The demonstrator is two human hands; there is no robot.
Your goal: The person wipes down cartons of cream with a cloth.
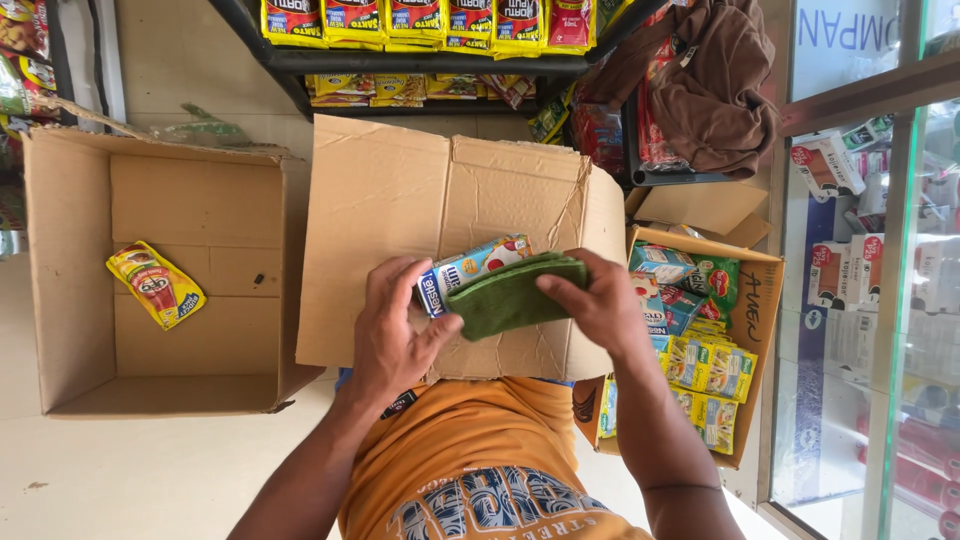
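**Carton and cloth held over a cardboard sheet**

A small drink carton (472,268) is gripped in the left hand (395,330), pressed against a folded green cloth (515,293) pinched by the right hand (600,305). Beneath lies a flattened cardboard box (400,190); an open box (70,270) holding a yellow sachet (155,285) sits nearby.

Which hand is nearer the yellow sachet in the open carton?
Left. The left hand holds the can near the yellow sachet; the right hand is farther, on the green cloth.
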